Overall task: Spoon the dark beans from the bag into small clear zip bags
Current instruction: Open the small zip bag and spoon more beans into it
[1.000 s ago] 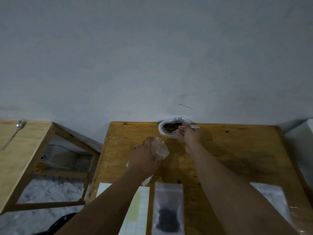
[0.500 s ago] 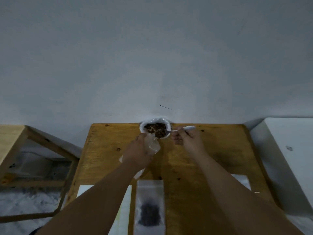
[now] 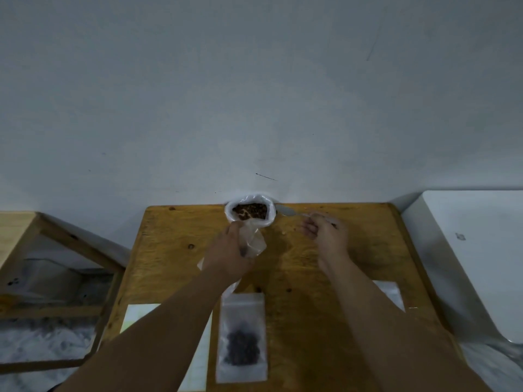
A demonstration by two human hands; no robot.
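Observation:
An open white plastic bag of dark beans [image 3: 250, 211] stands at the far edge of the wooden table [image 3: 353, 250], against the wall. My left hand [image 3: 227, 254] grips a small clear zip bag [image 3: 252, 239] just in front of it, mouth held up. My right hand [image 3: 325, 236] holds a metal spoon [image 3: 288, 212] by its handle; the bowl points left, beside the bean bag's right side, and looks empty. A filled zip bag with dark beans [image 3: 242, 339] lies flat near the front edge.
A pale sheet of labels [image 3: 135, 315] lies at the front left, partly under my left arm. More clear zip bags [image 3: 392, 295] lie at the right. A white appliance [image 3: 467, 250] stands right of the table, a wooden frame [image 3: 56, 244] to the left.
My right hand has drawn the spoon out of the bean bag and away to the right. The left hand keeps the small bag at the bean bag. The camera view has shifted to the right.

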